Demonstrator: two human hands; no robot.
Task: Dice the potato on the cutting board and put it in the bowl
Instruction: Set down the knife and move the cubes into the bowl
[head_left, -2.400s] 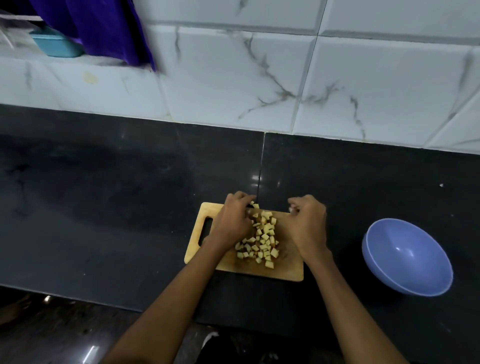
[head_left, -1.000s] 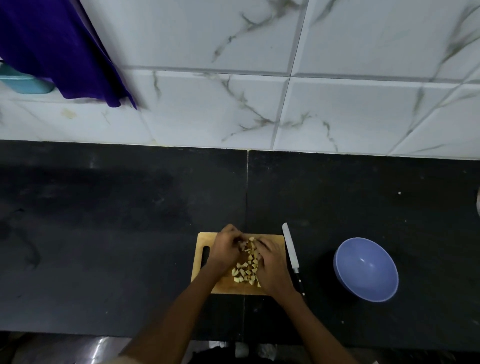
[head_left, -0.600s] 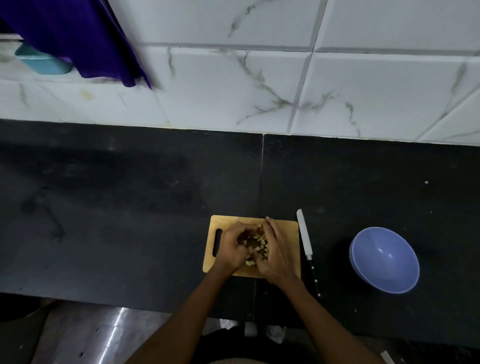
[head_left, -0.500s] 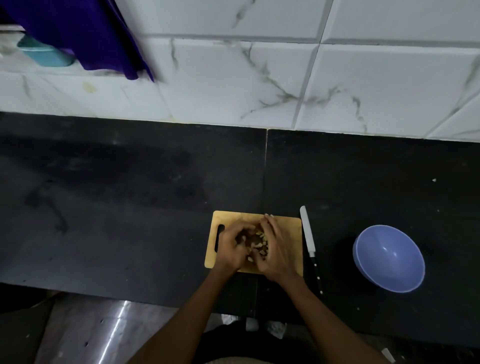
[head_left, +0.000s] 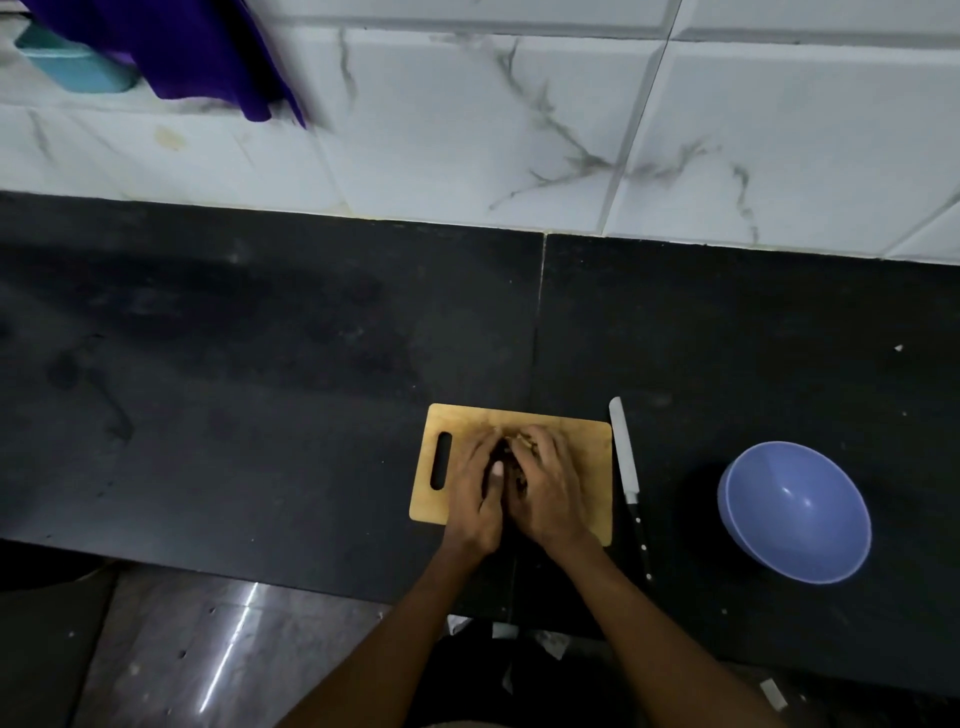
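My left hand (head_left: 475, 486) and right hand (head_left: 550, 488) cupped together around diced yellow potato pieces (head_left: 525, 442) on the small wooden cutting board (head_left: 595, 457). Round blue bowl (head_left: 795, 512) well right, beyond the knife (head_left: 626, 467). Risk: cubes slipping through finger gaps mid-carry.

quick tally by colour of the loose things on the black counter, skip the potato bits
Wooden tan: 1, the rectangular cutting board under the left hand and right hand.
Blue-violet: 1, the round plastic bowl.
Silver with black handle: 1, the long knife.
Total: 3
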